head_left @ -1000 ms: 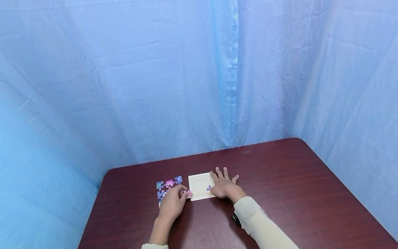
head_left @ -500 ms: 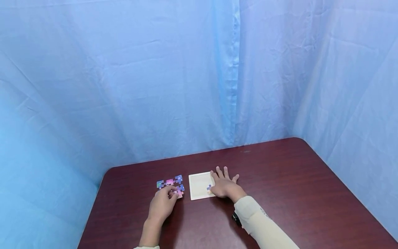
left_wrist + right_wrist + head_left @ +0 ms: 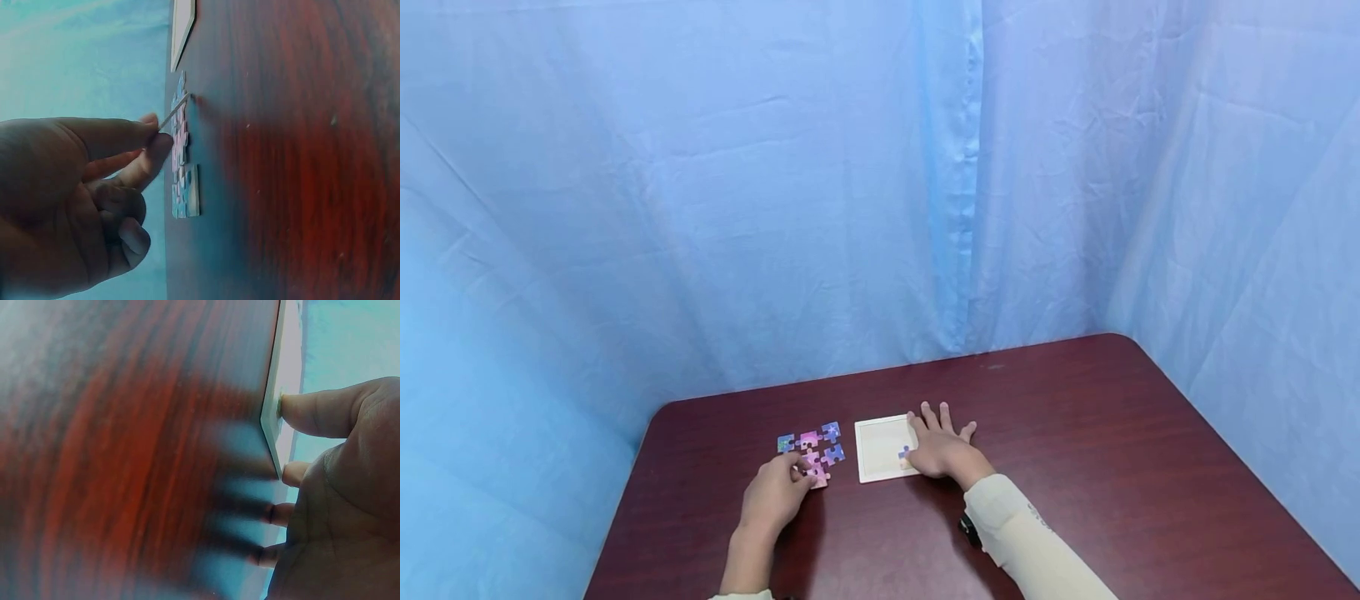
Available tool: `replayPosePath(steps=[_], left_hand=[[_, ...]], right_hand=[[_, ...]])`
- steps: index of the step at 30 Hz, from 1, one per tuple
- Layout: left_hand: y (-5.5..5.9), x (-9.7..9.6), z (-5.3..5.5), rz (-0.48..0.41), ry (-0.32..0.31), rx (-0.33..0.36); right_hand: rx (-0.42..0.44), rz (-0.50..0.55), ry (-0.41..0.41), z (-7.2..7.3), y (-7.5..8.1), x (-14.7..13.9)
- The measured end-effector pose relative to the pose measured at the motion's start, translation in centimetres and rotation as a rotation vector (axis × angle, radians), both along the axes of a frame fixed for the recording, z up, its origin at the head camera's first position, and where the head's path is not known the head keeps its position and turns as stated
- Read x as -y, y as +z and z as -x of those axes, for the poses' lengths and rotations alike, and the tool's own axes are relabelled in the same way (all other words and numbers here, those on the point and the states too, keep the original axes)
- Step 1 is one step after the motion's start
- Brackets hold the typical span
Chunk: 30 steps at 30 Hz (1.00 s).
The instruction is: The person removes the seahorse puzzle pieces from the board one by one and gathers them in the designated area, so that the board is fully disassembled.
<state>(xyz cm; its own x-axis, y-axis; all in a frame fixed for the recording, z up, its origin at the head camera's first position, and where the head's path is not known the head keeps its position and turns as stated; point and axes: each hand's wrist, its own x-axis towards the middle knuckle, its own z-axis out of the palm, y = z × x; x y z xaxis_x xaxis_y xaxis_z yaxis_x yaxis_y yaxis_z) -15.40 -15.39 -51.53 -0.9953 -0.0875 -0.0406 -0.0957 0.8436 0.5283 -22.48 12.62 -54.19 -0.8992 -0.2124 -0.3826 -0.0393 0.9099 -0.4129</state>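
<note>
Between thumb and index finger, my left hand [image 3: 772, 493] pinches a pink jigsaw piece [image 3: 818, 477]. In the left wrist view this piece is edge-on and tilted, its far corner near the table. Several pink, blue and green jigsaw pieces [image 3: 808, 439] lie just beyond that hand, some hidden by it. My right hand [image 3: 942, 450] rests with spread fingers on the right side of a pale, shallow puzzle tray [image 3: 868, 477]; its thumb presses there in the right wrist view. Beside the thumb, inside the tray, sits one blue and cream jigsaw piece [image 3: 903, 453], partly covered.
The dark red wooden table [image 3: 1075, 467] extends to the right and in front of the hands. Light blue curtains [image 3: 820, 208] hang behind the table and along its sides.
My left hand has moved left, from the tray's left edge to the front of the loose pieces, still pinching the pink piece. The right hand stays in place on the tray.
</note>
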Motion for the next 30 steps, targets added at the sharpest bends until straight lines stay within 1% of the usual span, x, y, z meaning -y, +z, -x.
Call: replayPosePath(steps=[5, 9, 13, 19, 25, 30], left_hand=[[0.2, 0.2, -0.2, 0.033, -0.003, 0.008], [0.3, 0.2, -0.3, 0.059, 0.011, -0.002], [0.3, 0.2, -0.3, 0.076, 0.023, -0.006], [0.5, 0.1, -0.1, 0.085, 0.057, -0.015], [0.8, -0.3, -0.2, 0.082, 0.036, -0.053], [0.6, -1.4, -0.3, 0.047, 0.015, -0.097]], right_hand=[[-0.014, 0.004, -0.006, 0.2, -0.3, 0.0], [-0.007, -0.004, 0.0, 0.2, -0.3, 0.0], [-0.012, -0.003, -0.004, 0.4, -0.8, -0.2], [-0.017, -0.001, -0.007, 0.7, -1.3, -0.3], [-0.008, -0.002, 0.004, 0.5, -0.8, -0.3], [-0.009, 0.005, 0.006, 0.5, -0.6, -0.4]])
